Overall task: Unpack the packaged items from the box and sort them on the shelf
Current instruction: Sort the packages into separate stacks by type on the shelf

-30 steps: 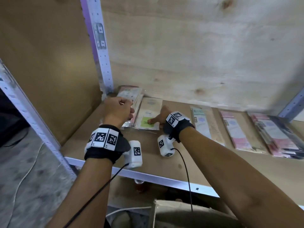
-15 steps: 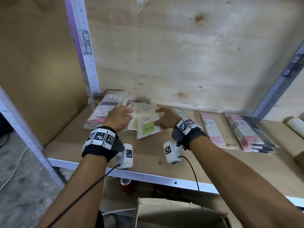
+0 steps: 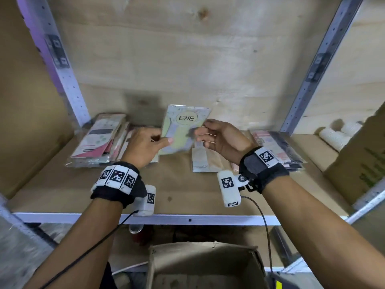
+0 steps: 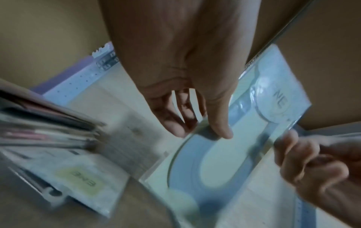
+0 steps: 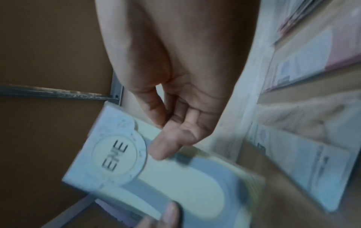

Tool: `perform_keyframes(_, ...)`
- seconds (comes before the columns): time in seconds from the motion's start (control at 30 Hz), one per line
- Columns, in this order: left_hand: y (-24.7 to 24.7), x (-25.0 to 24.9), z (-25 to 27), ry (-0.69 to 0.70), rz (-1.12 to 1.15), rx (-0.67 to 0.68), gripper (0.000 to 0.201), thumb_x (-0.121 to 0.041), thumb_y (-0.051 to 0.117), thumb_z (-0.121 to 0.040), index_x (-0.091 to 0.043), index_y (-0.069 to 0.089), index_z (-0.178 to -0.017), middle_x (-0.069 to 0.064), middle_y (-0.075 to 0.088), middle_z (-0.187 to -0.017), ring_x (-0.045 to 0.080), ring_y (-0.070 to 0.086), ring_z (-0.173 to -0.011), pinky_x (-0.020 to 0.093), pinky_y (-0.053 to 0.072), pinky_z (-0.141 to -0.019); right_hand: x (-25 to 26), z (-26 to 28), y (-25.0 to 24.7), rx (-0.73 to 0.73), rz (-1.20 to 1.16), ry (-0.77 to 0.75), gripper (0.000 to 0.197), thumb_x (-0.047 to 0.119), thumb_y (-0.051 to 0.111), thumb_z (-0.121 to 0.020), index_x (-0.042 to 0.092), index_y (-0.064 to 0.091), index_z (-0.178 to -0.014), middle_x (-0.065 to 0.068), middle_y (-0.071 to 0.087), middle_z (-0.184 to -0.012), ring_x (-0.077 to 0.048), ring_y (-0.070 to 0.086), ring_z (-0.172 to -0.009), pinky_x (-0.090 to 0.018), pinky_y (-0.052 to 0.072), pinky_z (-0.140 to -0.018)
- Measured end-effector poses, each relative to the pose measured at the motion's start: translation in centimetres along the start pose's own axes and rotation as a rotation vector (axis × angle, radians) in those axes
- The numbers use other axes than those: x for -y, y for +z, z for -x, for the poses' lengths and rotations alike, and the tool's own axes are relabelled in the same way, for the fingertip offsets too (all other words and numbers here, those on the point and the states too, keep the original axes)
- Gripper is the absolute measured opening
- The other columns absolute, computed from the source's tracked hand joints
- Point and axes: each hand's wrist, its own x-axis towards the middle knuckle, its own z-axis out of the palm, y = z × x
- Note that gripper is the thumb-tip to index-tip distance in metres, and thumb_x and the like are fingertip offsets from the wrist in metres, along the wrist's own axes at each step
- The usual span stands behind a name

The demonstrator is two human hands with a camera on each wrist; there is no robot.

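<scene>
Lifted off the shelf (image 3: pixel 179 197) since a moment ago, the ENE packet (image 3: pixel 183 130) is now upright between both hands — left hand (image 3: pixel 143 147) and right hand (image 3: pixel 220 140) each pinching an edge — probably being checked before sorting.

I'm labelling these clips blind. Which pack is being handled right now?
On the wooden shelf, look between the two hands above the middle. The pack is pale green and blue, pinched by the left hand and right hand. Unlike the flat-lying piles, it is lifted, with a round ENE badge.
</scene>
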Motion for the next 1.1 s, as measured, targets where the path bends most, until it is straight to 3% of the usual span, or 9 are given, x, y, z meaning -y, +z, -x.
perform_keyframes(0.13,2.2,-1.1,0.6,-0.067,0.143,0.139,0.027,-0.039,0.077,-0.085,-0.025,0.068,-0.063,-0.013,0.054,-0.053,0.005,0.051,-0.050,0.017,0.039,-0.053,-1.4,1.8,-2.1,-0.147,0.304,-0.093,0.007,0.017,0.068,-0.087,0.010,0.071,-0.089,-0.009,0.048,-0.071,-0.014,0.036,-0.055,-0.024,0.022,-0.047)
perform_keyframes(0.27,4.4,-1.9,1.0,-0.188,0.306,0.244,0.034,-0.035,0.080,-0.083,-0.010,0.064,-0.065,-0.003,0.054,-0.055,0.011,0.056,-0.049,0.012,0.044,-0.053,-3.7,3.4,-3.7,-0.153,0.576,-0.063,0.040,0.030,0.071,-0.089,-0.004,0.064,-0.111,-0.004,0.054,-0.074,-0.013,0.049,-0.058,-0.020,0.041,-0.054)
perform_keyframes(0.37,5.7,-1.9,1.3,-0.282,0.378,0.313,0.031,-0.037,0.078,-0.084,-0.008,0.075,-0.093,-0.001,0.064,-0.068,0.012,0.058,-0.055,0.017,0.050,-0.060,-5.1,4.2,-4.8,-0.087,0.455,0.032,0.035,0.028,0.063,-0.096,0.008,0.062,-0.126,-0.003,0.072,-0.114,-0.019,0.069,-0.102,-0.031,0.054,-0.085)
perform_keyframes(0.5,7.2,-1.6,0.8,-0.313,0.404,0.253,0.021,-0.042,0.075,-0.086,-0.022,0.070,-0.084,-0.017,0.057,-0.069,0.003,0.058,-0.064,0.024,0.055,-0.071,-6.1,5.1,-6.1,-0.011,0.323,0.084,0.013,0.024,0.062,-0.097,0.021,0.071,-0.107,0.009,0.070,-0.088,-0.006,0.064,-0.075,-0.016,0.048,-0.061)
perform_keyframes(0.63,7.8,-0.9,-0.5,-0.319,0.369,0.096,0.034,-0.049,0.072,-0.086,-0.021,0.072,-0.106,-0.024,0.067,-0.083,-0.006,0.063,-0.078,0.021,0.052,-0.072,-6.5,5.4,-7.3,-0.006,0.484,0.089,0.038,0.030,0.064,-0.096,-0.003,0.063,-0.113,-0.030,0.061,-0.121,-0.048,0.054,-0.115,-0.055,0.040,-0.108)
perform_keyframes(0.7,8.1,-0.6,-0.9,-0.314,0.368,0.076,0.038,-0.048,0.073,-0.086,-0.020,0.073,-0.111,-0.013,0.075,-0.102,0.002,0.068,-0.098,0.022,0.050,-0.083,-6.7,5.6,-8.1,0.007,0.506,0.092,0.019,0.027,0.064,-0.096,0.010,0.070,-0.101,-0.009,0.073,-0.108,-0.025,0.066,-0.108,-0.034,0.048,-0.100)
perform_keyframes(0.8,8.8,-0.3,-1.2,-0.311,0.303,0.153,0.032,-0.050,0.071,-0.086,-0.021,0.078,-0.098,-0.012,0.079,-0.089,-0.001,0.071,-0.084,0.007,0.049,-0.070,-6.8,6.3,-8.1,0.005,0.479,0.117,0.012,0.021,0.063,-0.096,0.021,0.071,-0.106,0.014,0.075,-0.103,0.004,0.067,-0.100,-0.007,0.046,-0.080)
perform_keyframes(0.97,9.8,-0.8,-1.7,-0.247,0.149,0.117,0.042,-0.047,0.062,-0.095,-0.019,0.066,-0.063,-0.019,0.052,-0.043,-0.006,0.043,-0.041,0.019,0.030,-0.049,-7.1,6.9,-7.5,-0.044,0.559,0.056,0.038,0.027,0.061,-0.097,-0.009,0.062,-0.108,-0.015,0.062,-0.093,-0.016,0.056,-0.088,-0.028,0.039,-0.086)
perform_keyframes(1.1,9.8,-1.4,-1.5,-0.371,0.293,0.113,0.037,-0.055,0.064,-0.090,-0.025,0.072,-0.070,-0.015,0.069,-0.072,0.007,0.056,-0.067,0.027,0.036,-0.066,-6.6,7.6,-7.1,-0.025,0.463,0.057,0.038,0.019,0.059,-0.098,-0.018,0.056,-0.108,-0.014,0.056,-0.098,-0.023,0.051,-0.091,-0.035,0.038,-0.088)
